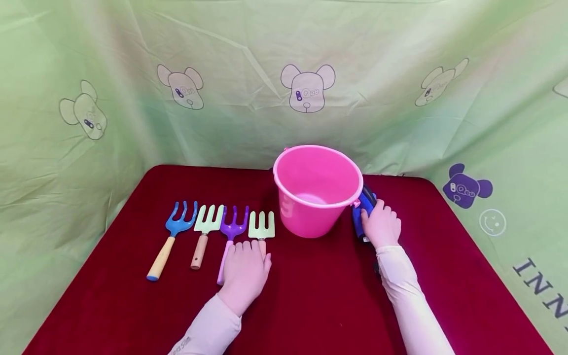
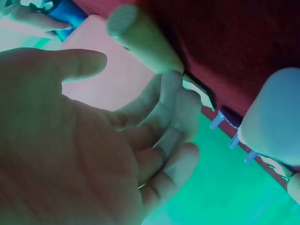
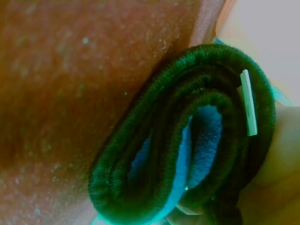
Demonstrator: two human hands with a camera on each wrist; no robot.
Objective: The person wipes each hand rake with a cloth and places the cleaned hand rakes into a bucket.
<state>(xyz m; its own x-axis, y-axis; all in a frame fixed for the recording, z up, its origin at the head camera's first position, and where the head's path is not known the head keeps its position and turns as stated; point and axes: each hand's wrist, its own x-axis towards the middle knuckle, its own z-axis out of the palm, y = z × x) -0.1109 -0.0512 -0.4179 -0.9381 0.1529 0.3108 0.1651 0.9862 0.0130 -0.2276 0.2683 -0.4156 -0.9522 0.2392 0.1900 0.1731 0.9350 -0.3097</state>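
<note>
The green fork lies left of the table's middle, toward the far edge, just beside the pail. For a sound hold on its handle, the left hand should bring the thumb opposite the fingers at mid-handle, clear of the purple fork alongside. Hold the roll, toward the far right corner, only firmly enough to keep its layers wound. Left fingers: half bent, close together, thumb standing well apart with a wide gap; whether the fingertips touch the handle cannot be told. Right hand: thumb over the roll's left side, gripping it; the undersides of its fingers are hidden.
</note>
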